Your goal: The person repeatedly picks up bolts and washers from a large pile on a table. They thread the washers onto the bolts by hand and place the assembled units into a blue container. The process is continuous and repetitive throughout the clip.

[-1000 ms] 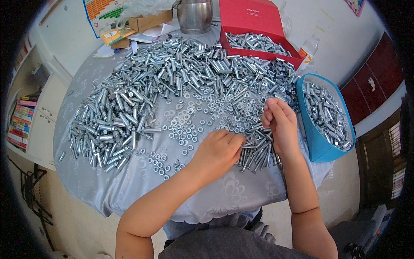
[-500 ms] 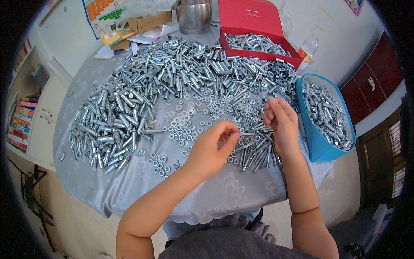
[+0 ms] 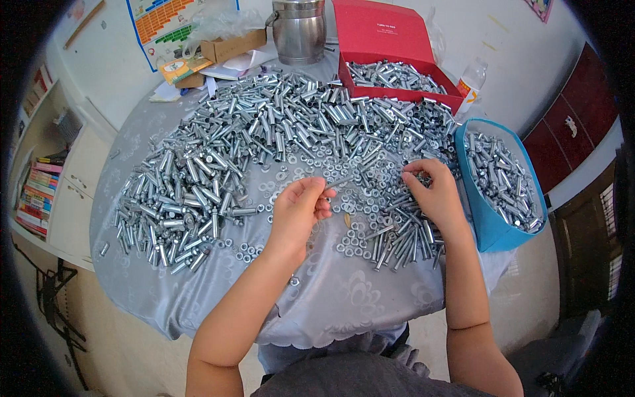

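Observation:
My left hand is over the middle of the table, thumb and fingers pinching a thin metal bolt that points to the right. Farther right, my right hand reaches down to the loose washers and nuts, thumb and fingers apart; I see nothing held in it. Just below it several long thin bolts lie in a bundle. A cluster of nuts lies between my hands. Finished-looking sleeve anchors are heaped on the left, and metal sleeve tubes are piled behind.
A blue fabric bin full of anchors stands at the right edge. Behind are an open red box of metal parts, a plastic bottle, a steel pot and a small cardboard box. A grey cloth covers the table.
My left hand has moved left and slightly up, with a bolt now showing in its pinch. My right hand has lowered toward the washers, its fingers spreading. Some nuts have shifted near the middle.

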A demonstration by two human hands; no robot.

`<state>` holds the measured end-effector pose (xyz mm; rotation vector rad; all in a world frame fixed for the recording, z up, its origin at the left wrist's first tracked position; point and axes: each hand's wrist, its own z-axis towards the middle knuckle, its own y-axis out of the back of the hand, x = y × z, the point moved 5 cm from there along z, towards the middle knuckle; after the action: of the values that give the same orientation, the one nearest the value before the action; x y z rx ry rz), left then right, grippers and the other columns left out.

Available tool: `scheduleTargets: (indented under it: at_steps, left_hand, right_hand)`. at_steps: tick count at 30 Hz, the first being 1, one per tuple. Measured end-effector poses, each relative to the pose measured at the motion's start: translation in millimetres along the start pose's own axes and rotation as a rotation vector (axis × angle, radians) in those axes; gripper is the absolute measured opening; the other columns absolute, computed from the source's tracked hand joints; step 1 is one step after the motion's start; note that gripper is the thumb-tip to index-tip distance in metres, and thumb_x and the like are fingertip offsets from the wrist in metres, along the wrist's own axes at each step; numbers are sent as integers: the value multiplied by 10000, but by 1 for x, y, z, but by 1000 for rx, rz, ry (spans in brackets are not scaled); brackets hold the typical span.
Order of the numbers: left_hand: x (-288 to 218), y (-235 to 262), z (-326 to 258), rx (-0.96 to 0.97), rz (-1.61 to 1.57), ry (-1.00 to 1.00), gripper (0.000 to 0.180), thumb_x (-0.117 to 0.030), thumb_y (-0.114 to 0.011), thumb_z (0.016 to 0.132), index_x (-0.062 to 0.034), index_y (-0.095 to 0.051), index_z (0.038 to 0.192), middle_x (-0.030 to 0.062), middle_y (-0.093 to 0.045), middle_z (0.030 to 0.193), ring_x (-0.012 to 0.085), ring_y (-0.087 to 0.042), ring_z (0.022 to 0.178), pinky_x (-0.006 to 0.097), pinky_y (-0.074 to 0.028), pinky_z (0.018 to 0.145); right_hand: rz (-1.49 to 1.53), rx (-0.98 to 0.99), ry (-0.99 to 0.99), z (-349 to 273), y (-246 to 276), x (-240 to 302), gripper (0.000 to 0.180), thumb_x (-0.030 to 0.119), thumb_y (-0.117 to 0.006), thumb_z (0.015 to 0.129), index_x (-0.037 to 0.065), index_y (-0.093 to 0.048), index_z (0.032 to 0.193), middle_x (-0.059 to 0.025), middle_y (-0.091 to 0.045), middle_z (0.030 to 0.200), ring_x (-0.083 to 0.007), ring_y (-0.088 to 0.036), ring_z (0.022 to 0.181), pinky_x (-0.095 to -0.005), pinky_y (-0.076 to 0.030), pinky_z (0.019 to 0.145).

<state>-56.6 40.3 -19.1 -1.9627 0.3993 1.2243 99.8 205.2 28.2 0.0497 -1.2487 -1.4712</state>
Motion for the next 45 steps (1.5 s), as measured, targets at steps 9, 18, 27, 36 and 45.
scheduleTargets:
  at_steps: [9,18,27,36,45]
  left_hand:
    - [-3,-2,-2,2,-8,29,113,-178,-534,839,-66,-530,854,35,-562,774,80,-483,622,243,-436,602]
    - [2,0,-1,-8,-107,76,116,-180,-541,830,-66,-521,833,28,-550,768,84,-476,613,248,-429,606]
    - [14,9,5,-54,-309,256,106,-163,-542,828,-65,-516,797,13,-529,718,87,-462,579,249,-421,572]
    - [10,9,7,-37,-349,227,107,-146,-525,839,-49,-514,795,17,-527,729,88,-449,563,244,-416,554]
    - [-16,-12,-6,60,174,-201,139,-165,-549,840,-27,-537,860,66,-599,757,73,-486,582,221,-429,571]
  right_hand:
    - [-20,-42,-24,1,2,-6,148,141,-623,709,16,-621,788,-139,-587,794,-297,-543,785,-362,-405,737]
    - [-137,-94,-73,4,10,-15,124,114,-568,749,12,-611,804,-150,-592,864,-311,-531,848,-378,-413,742]
    - [-98,-164,-3,16,5,-49,243,30,-487,787,12,-550,1021,-198,-560,989,-337,-513,943,-371,-392,838]
    - [-88,53,13,18,-8,-57,259,74,-529,790,50,-566,1046,-168,-565,1029,-301,-502,1008,-351,-367,884]
    - [-12,-19,120,6,8,9,164,111,-627,729,53,-602,881,-95,-586,854,-253,-505,854,-341,-371,793]
